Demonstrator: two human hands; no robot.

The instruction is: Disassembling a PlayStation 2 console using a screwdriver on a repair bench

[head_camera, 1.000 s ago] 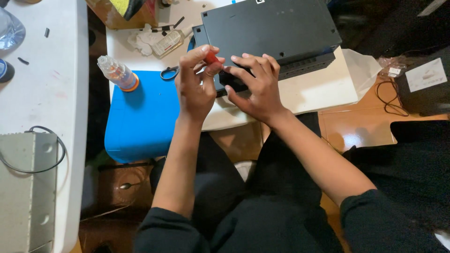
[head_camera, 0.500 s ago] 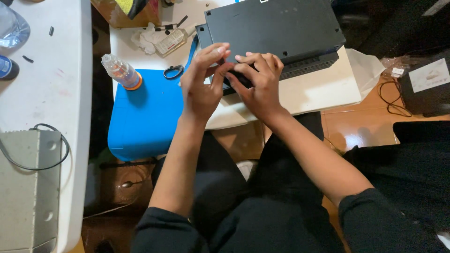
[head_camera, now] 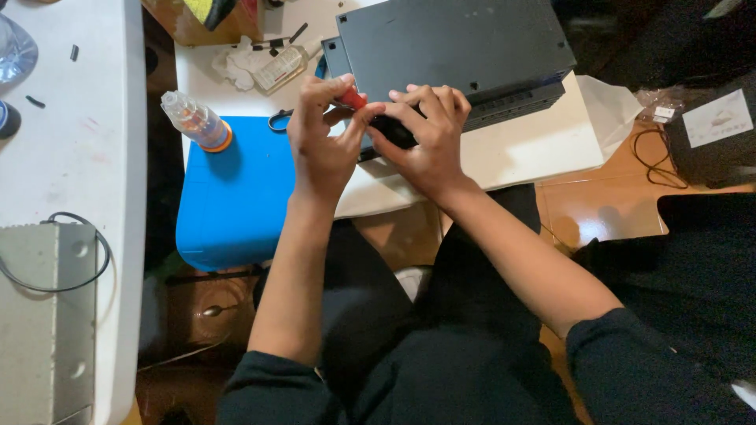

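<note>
In the head view, the left hand (head_camera: 319, 138) and the right hand (head_camera: 421, 134) meet fingertip to fingertip over the near edge of a white tabletop (head_camera: 504, 149). The left hand pinches a small red-handled tool (head_camera: 352, 98) between thumb and forefinger, its fingers curled closed around it. The right hand is cupped shut over a small black part (head_camera: 391, 131), glossy and rounded, which lies right under its fingers and touches the left thumb. Just beyond both hands sits one dark grey device (head_camera: 453, 47), a flat rectangular box with a matte hard shell, a few small holes in its top and a ribbed strip along the near side. To the left of the left hand lies one bright blue mat (head_camera: 228, 197), smooth and rounded at the corners, overhanging the tabletop edge. On the mat's far corner lies one clear plastic bottle (head_camera: 193, 118) with an orange cap, on its side. Beyond the left hand are one crumpled white tissue (head_camera: 236, 67) and one small clear flat bottle (head_camera: 279, 69), touching each other. Far to the left a second white surface carries one grey metal box (head_camera: 39, 315) with a black cable (head_camera: 79, 252) looped over it.
</note>
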